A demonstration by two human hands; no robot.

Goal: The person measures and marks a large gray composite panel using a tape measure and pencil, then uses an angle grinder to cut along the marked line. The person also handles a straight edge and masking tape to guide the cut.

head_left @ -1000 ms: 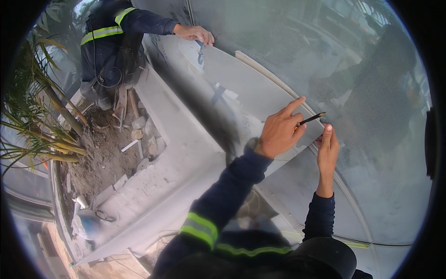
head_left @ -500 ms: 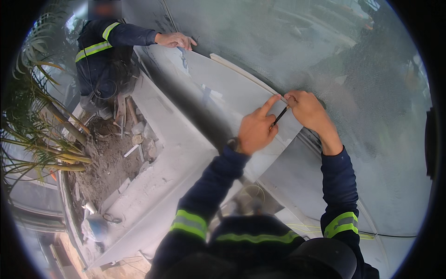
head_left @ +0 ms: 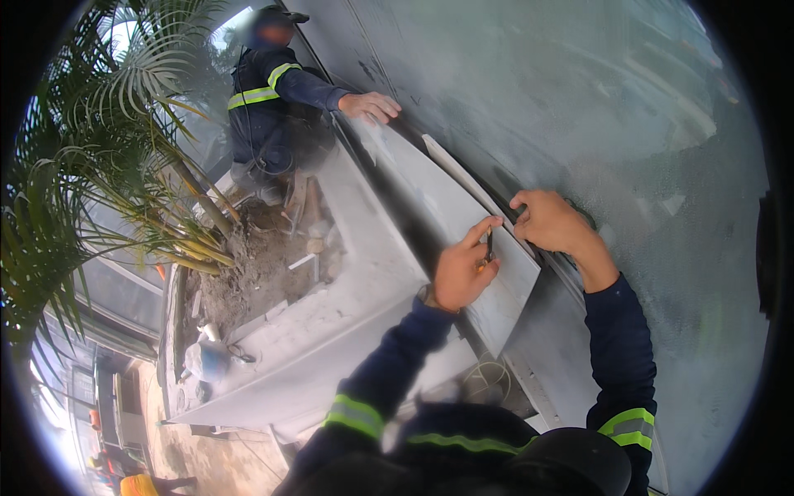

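My left hand (head_left: pixel 465 273) holds a thin dark pencil (head_left: pixel 490 241), its index finger reaching to the top edge of a pale grey panel (head_left: pixel 509 281). My right hand (head_left: pixel 554 223) is bent with curled fingers at that edge, beside the glass; what it grips there is unclear. A narrow pale strip (head_left: pixel 447 161) lies behind the panel, along the large frosted glass pane (head_left: pixel 628 107). A co-worker (head_left: pixel 260 116) in a reflective-striped uniform has a hand (head_left: pixel 372 107) on the panel's far end.
On the left stand palms (head_left: pixel 99 182) in a planter of soil (head_left: pixel 248 298) with rubble and a bucket (head_left: pixel 204 360), inside a white ledge (head_left: pixel 356 231). A coiled cable (head_left: pixel 488 380) lies below the panel. Another person in yellow (head_left: pixel 136 484) is at the lower left.
The view has swung, showing more palms and floor. My right hand has risen from the panel's lower corner to the glass-side edge. The pencil in my left hand now points more upright.
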